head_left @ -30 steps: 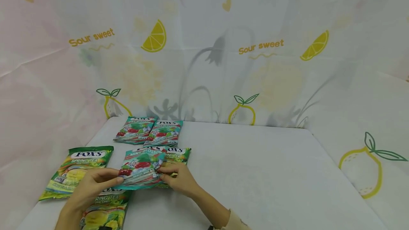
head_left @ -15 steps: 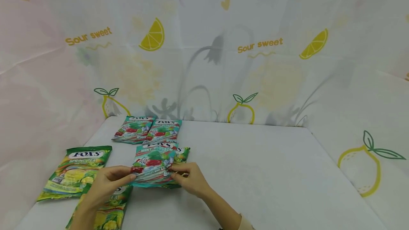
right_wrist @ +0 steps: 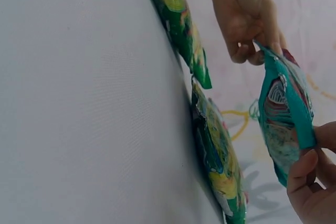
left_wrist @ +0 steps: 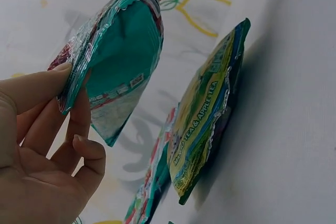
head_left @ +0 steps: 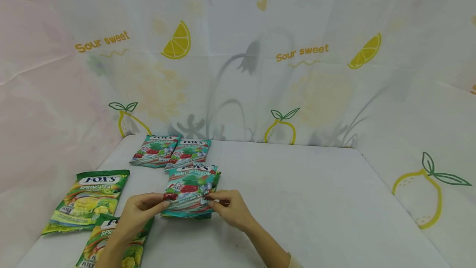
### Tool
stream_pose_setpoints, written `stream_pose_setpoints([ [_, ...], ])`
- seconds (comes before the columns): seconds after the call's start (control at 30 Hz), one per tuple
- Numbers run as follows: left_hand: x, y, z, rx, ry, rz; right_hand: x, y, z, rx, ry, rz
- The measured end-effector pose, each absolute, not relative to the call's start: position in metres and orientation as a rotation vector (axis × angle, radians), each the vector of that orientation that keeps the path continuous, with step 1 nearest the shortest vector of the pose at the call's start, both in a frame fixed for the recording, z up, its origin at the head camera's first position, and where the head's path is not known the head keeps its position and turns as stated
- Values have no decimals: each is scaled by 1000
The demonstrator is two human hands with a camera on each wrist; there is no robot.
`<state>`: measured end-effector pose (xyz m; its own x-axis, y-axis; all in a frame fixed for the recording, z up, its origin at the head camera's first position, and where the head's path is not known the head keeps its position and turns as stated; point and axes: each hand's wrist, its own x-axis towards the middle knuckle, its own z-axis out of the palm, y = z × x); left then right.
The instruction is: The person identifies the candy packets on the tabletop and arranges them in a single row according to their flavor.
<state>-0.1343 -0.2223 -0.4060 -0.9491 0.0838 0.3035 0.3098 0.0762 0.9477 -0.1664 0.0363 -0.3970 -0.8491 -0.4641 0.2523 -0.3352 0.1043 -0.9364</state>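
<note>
- We're holding 1 teal Mint Blossom pouch [head_left: 190,191] up over the white table [head_left: 305,202]; we're using it as clock centre, head view.
- Our left hand [head_left: 139,214] is pinching its 8 o'clock edge, thumb against fingers; our right hand [head_left: 231,210] is pinching its 4 o'clock edge. Both are touching it, so neither is sitting nearer.
- Key relation: it's hanging above a green-yellow pouch [left_wrist: 205,119], gap showing in left wrist view. In head view it's covering most of that one, leaving a sliver at 2 o'clock.
- Printed top is pointing at 12, leaning slightly toward 1. Long axis: we're not calling it, foreshortening.
- Looks: film is crinkling and shining; front is showing FOX'S, red cherries, reddish stripes. Underside is showing mostly plain teal.
- Around it: a rear teal pouch [head_left: 156,151] is lying at 10-11, a second rear teal pouch [head_left: 189,154] at 12, an outer Spring Tea pouch [head_left: 87,202] at 9, a near Spring Tea pouch [head_left: 93,245] at 8, our left forearm hiding part.
</note>
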Motion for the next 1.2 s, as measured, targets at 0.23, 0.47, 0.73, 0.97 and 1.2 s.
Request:
stream_pose_setpoints([
  [0.23,-136,-212,-408,-362,-2207,-1895,-168,44,-396,-852,2306,-1842],
  [0.47,-138,-202,-409,-314,-2238,-1804,-168,49,-398,-840,2330,-1841],
  [0.73,-145,-187,-407,-329,-2278,-1564,-170,58,-399,-787,2382,-1847],
  [0.97,-151,-179,-408,-413,-2202,-1566,-170,65,-395,-781,2423,-1836],
  [1.2,-158,-171,-408,-414,-2185,-1538,-176,71,-398,-812,2438,-1857],
])
